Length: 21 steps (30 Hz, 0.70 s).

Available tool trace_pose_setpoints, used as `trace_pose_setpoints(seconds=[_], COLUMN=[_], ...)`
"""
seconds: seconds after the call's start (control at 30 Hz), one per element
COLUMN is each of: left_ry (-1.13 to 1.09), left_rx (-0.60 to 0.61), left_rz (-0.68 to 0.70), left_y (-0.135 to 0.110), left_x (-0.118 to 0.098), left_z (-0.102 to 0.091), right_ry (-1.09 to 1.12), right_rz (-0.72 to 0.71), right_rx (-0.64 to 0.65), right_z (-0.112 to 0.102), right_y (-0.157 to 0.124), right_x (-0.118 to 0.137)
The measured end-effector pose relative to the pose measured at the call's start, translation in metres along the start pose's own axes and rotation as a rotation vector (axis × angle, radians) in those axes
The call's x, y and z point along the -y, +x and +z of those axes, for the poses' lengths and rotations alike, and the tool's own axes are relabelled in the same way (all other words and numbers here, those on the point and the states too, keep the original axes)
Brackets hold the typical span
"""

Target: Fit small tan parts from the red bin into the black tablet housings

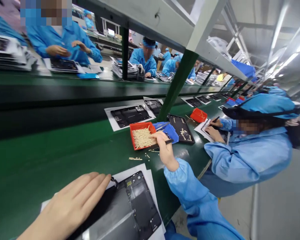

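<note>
My left hand [67, 206] lies flat on a black tablet housing [140, 210], which sits on white paper [150, 186] at the near edge of the belt. My right hand [165, 150] grips a slim black tool [169, 141], its tip close to a red tray [133, 136] heaped with pale thin strips [141, 138]. Next to that hand are a blue bin [172, 132] and a black tray [182, 128] holding a few strips. Several loose strips [135, 158] lie on the belt below the red tray.
Green belt [65, 160] runs across the view, with more black housings on paper [130, 116] further along. A co-worker [250, 156] works at right with a pen-like tool. A green post [177, 83] holds a shelf overhead. More co-workers sit across the line.
</note>
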<state>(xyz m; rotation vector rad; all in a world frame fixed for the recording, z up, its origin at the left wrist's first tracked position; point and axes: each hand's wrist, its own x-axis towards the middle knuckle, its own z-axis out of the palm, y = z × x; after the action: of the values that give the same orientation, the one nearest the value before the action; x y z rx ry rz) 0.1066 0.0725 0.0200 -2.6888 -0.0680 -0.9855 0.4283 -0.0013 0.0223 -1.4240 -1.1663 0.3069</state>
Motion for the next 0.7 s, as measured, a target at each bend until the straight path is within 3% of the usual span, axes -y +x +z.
trace_pose_setpoints(seconds=[0.13, 0.23, 0.6, 0.7], left_ry=[0.115, 0.152, 0.159, 0.006], left_rx=[0.002, 0.02, 0.039, -0.007], left_rz=[0.028, -0.016, -0.034, -0.153], left_y=[-0.019, -0.028, -0.035, -0.029], left_x=[-0.015, -0.023, -0.028, -0.025], left_z=[-0.008, -0.007, -0.004, -0.006], right_ry=[0.339, 0.425, 0.452, 0.469], right_rz=[0.371, 0.452, 0.462, 0.443], right_rx=[0.411, 0.569, 0.604, 0.595], right_z=[0.029, 0.048, 0.061, 0.061], right_y=[-0.028, -0.046, -0.063, -0.062], right_x=[0.028, 0.041, 0.048, 0.047])
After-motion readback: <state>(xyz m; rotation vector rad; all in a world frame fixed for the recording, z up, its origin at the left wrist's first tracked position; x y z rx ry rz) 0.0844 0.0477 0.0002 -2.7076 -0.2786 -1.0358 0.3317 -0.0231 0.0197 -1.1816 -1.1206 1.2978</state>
